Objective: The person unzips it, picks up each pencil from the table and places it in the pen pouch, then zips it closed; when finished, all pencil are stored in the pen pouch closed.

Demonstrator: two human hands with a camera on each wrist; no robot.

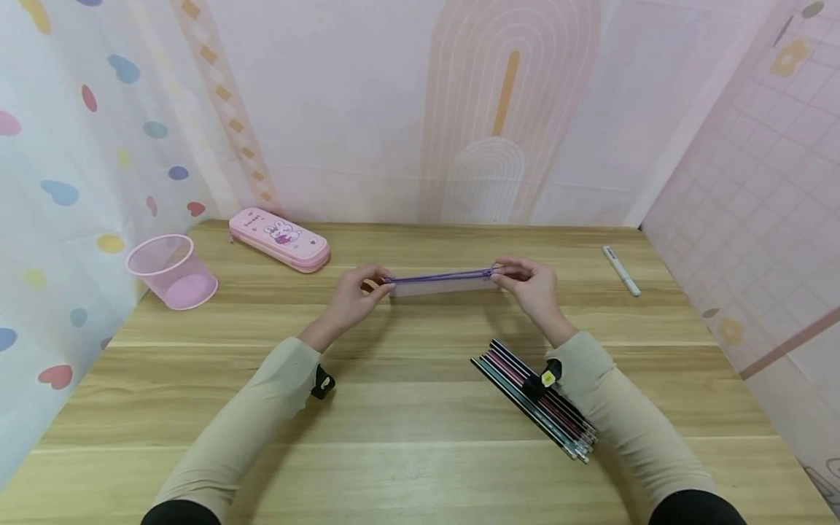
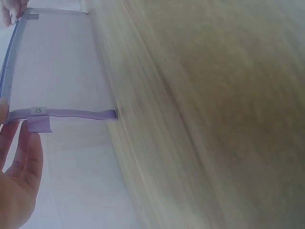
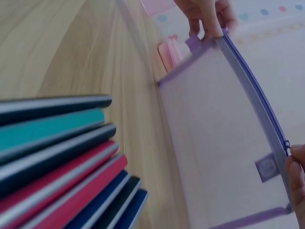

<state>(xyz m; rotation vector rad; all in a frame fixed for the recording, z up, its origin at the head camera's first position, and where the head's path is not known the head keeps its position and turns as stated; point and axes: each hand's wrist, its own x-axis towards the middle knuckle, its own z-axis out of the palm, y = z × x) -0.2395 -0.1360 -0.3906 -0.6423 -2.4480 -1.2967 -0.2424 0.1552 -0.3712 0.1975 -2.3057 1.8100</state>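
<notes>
A translucent zip pouch [image 3: 209, 124] with purple edging stands upright on the table, its zipper along the top. At the pouch's left top corner, my left hand [image 1: 357, 295] pinches the edge between thumb and fingers, beside a small purple side tab [image 2: 39, 124]. My right hand [image 1: 533, 288] pinches the other top corner, close to the zipper pull [image 3: 287, 144]. Below the right wrist lies a bundle of pencils [image 1: 508, 379] in dark, teal and red, held together by a black band.
A pink mesh cup [image 1: 187, 288] stands at the left edge. Behind it to the right lies a pink pencil case [image 1: 278, 237] with a rabbit picture. A white pen [image 1: 620, 270] lies at the right. Printed curtains [image 1: 341, 109] border the wooden table.
</notes>
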